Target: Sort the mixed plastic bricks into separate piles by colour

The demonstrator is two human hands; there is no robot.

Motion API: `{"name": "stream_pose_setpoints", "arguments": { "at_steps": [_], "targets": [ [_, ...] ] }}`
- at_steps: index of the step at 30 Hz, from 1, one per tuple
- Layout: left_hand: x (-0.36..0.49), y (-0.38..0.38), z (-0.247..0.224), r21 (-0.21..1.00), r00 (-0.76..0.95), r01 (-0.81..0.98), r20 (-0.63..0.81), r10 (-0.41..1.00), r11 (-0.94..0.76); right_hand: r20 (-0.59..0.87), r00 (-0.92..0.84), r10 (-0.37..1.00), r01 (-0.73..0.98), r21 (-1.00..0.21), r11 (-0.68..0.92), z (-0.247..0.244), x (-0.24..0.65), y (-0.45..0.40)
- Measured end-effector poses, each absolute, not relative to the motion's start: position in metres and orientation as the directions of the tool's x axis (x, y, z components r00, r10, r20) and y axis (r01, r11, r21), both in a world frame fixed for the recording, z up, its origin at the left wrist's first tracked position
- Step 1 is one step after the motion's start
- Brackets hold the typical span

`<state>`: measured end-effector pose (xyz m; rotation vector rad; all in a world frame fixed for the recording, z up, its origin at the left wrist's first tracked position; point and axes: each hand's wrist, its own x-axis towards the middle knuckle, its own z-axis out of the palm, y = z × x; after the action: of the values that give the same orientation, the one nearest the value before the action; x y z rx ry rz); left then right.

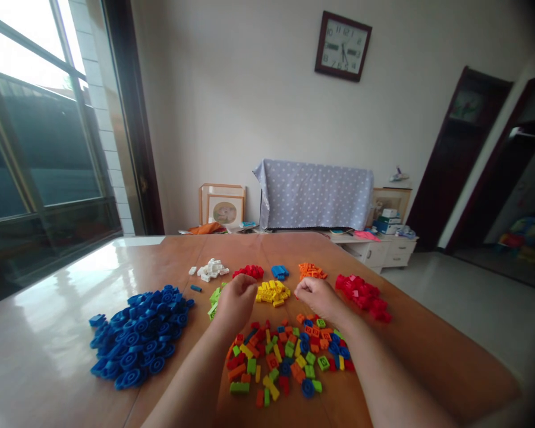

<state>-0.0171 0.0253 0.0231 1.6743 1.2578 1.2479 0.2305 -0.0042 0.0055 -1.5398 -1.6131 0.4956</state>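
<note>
One curled left hand (237,302) and one curled right hand (320,297) flank the yellow pile (273,292), whether pinching anything I cannot tell; low, light movements would leave it undisturbed.

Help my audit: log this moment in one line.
left hand: near yellow pile; right hand: near orange pile; holding: unclear; mixed pile: on table

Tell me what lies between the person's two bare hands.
In the head view, a pile of yellow plastic bricks lies between the left hand and the right hand.
</note>
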Motion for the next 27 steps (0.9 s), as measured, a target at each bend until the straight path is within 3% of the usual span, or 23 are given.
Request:
{"name": "stream_pose_setpoints", "arguments": {
  "at_steps": [2, 5, 12, 18, 27],
  "targets": [
    [-0.023, 0.029, 0.028, 0.979, -0.001, 0.055, 0.196, 0.981, -0.195, 0.323, 0.096, 0.941, 0.595, -0.777, 0.206, 0.01, 0.223, -0.007],
    [-0.035, 0.035, 0.034, 0.969, -0.093, -0.242, 0.034, 0.995, -0.056, 0.362, 0.138, 0.922, 0.565, -0.793, 0.227, 0.015, 0.215, -0.011],
    [-0.065, 0.049, 0.037, 0.705, -0.165, -0.702, -0.302, 0.939, 0.103, 0.376, 0.094, 0.922, 0.659, -0.717, 0.225, 0.029, 0.201, -0.009],
    [-0.073, 0.048, 0.04, 0.545, -0.146, -0.833, -0.382, 0.913, 0.094, 0.305, -0.03, 0.952, 0.805, -0.557, 0.204, 0.038, 0.185, 0.017],
    [-0.072, 0.045, 0.042, 0.515, -0.174, -0.854, -0.422, 0.89, 0.077, 0.216, -0.087, 0.973, 0.918, -0.361, 0.162, 0.034, 0.118, 0.072]
  ]
}}
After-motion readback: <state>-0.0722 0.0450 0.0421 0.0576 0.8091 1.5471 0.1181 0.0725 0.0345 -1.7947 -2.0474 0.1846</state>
